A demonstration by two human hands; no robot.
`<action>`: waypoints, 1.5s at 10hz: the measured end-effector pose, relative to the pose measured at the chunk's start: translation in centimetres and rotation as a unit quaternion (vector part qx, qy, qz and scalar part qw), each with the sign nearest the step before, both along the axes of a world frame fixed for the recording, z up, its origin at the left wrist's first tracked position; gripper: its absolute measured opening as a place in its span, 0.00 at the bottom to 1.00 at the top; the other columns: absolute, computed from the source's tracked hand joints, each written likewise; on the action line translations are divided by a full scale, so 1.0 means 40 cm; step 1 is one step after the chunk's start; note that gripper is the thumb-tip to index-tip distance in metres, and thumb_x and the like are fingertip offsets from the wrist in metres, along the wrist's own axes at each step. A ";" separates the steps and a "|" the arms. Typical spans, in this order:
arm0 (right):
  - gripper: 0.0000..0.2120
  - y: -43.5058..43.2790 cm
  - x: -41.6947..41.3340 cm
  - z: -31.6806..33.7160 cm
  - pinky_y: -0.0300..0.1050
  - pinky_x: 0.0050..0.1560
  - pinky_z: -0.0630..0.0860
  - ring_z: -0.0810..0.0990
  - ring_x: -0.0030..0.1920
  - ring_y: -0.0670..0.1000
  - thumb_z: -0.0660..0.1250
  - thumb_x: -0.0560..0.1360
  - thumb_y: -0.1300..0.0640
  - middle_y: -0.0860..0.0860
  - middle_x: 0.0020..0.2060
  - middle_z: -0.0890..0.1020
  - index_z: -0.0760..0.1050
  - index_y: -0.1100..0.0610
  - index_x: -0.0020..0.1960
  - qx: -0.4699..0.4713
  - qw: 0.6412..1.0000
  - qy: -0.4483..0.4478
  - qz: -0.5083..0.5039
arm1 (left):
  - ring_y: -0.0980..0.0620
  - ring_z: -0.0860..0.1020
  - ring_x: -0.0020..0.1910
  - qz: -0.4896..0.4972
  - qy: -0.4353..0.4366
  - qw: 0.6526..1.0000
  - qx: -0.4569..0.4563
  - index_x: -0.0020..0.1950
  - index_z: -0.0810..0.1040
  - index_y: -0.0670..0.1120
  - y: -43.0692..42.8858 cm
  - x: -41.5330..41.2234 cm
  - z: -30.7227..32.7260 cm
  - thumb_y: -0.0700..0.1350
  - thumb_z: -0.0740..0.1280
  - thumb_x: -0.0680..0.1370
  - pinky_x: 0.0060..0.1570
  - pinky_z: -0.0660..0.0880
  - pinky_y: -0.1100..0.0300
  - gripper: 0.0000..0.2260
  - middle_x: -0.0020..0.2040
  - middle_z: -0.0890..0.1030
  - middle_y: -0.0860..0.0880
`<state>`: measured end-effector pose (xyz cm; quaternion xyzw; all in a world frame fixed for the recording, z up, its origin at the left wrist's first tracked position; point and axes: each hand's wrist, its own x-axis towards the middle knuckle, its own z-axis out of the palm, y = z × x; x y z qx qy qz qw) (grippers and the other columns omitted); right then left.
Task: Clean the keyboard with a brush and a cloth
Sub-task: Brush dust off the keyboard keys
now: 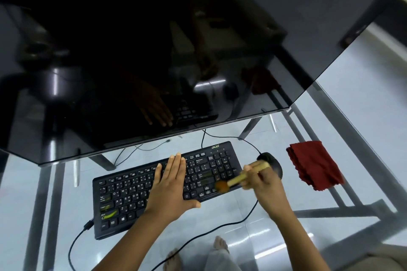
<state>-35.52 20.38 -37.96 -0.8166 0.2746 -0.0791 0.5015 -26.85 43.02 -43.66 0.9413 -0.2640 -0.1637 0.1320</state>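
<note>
A black keyboard (130, 191) lies slanted on the glass desk (363, 134), with yellow-green smears on its lower-left keys. My left hand (170, 185) rests flat on the middle of the keyboard, fingers together and stretched out. My right hand (261, 180) grips a wooden-handled brush (244, 176); its orange bristles touch the keys near the keyboard's right end and look blurred. A folded red cloth (313, 164) lies on the glass to the right, apart from both hands.
A large dark monitor (154, 50) leans over the back of the desk. A black mouse (272, 164) sits behind my right hand, its cable looping toward me. Metal frame bars and my bare feet (198, 253) show through the glass.
</note>
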 end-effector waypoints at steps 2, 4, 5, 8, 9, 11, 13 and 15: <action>0.04 0.011 -0.001 0.002 0.27 0.38 0.72 0.80 0.39 0.41 0.66 0.79 0.59 0.46 0.38 0.82 0.76 0.54 0.45 -0.098 0.993 -0.057 -0.044 | 0.53 0.29 0.74 0.003 0.001 1.000 -0.005 0.77 0.35 0.47 -0.002 0.000 0.002 0.73 0.64 0.66 0.73 0.32 0.49 0.56 0.76 0.30 0.51; 0.05 -0.004 0.021 -0.008 0.35 0.42 0.75 0.81 0.41 0.44 0.65 0.80 0.61 0.49 0.41 0.82 0.78 0.54 0.47 -0.111 0.993 -0.038 -0.024 | 0.53 0.28 0.73 0.001 -0.003 1.000 -0.001 0.77 0.34 0.47 -0.002 -0.001 0.002 0.73 0.63 0.67 0.72 0.31 0.49 0.55 0.76 0.30 0.51; 0.05 -0.003 0.042 0.008 0.39 0.44 0.80 0.83 0.40 0.47 0.63 0.81 0.60 0.49 0.38 0.84 0.78 0.57 0.49 -0.007 0.997 -0.060 -0.052 | 0.53 0.28 0.73 0.001 -0.004 1.000 -0.003 0.77 0.34 0.47 0.000 -0.002 -0.001 0.73 0.64 0.67 0.72 0.31 0.50 0.55 0.75 0.29 0.51; 0.06 0.042 0.105 0.002 0.40 0.48 0.80 0.84 0.42 0.49 0.64 0.81 0.58 0.49 0.38 0.85 0.77 0.52 0.46 -0.035 0.998 -0.050 -0.022 | 0.53 0.28 0.73 0.001 -0.005 1.000 -0.010 0.77 0.34 0.47 0.002 -0.001 -0.003 0.73 0.63 0.67 0.72 0.32 0.49 0.55 0.76 0.29 0.51; 0.05 0.070 0.108 -0.006 0.43 0.54 0.80 0.83 0.46 0.45 0.65 0.80 0.61 0.48 0.45 0.84 0.78 0.55 0.48 -0.086 0.993 -0.038 0.069 | 0.53 0.29 0.74 0.002 -0.010 1.000 -0.017 0.77 0.35 0.47 0.002 0.000 -0.001 0.73 0.64 0.67 0.72 0.32 0.49 0.55 0.76 0.31 0.51; 0.03 0.118 0.122 -0.010 0.38 0.50 0.81 0.85 0.43 0.46 0.65 0.81 0.59 0.50 0.42 0.86 0.77 0.52 0.51 -0.091 0.991 -0.067 0.073 | 0.48 0.39 0.77 -0.012 -0.039 0.999 0.032 0.77 0.42 0.43 0.003 0.002 -0.009 0.76 0.58 0.65 0.72 0.36 0.45 0.54 0.79 0.41 0.46; 0.05 0.143 0.138 0.001 0.30 0.49 0.76 0.83 0.44 0.42 0.64 0.80 0.61 0.49 0.45 0.83 0.77 0.53 0.49 -0.108 0.992 -0.058 0.040 | 0.45 0.57 0.76 -0.010 -0.047 0.997 0.056 0.75 0.60 0.38 0.053 -0.016 -0.027 0.76 0.50 0.67 0.71 0.46 0.42 0.50 0.76 0.62 0.41; 0.09 0.193 0.150 -0.003 0.29 0.49 0.73 0.81 0.47 0.44 0.65 0.79 0.63 0.47 0.46 0.81 0.76 0.50 0.48 -0.140 0.984 -0.051 0.093 | 0.46 0.53 0.77 0.062 -0.082 0.994 0.042 0.76 0.57 0.39 0.167 -0.033 -0.014 0.75 0.52 0.68 0.73 0.44 0.42 0.50 0.78 0.57 0.43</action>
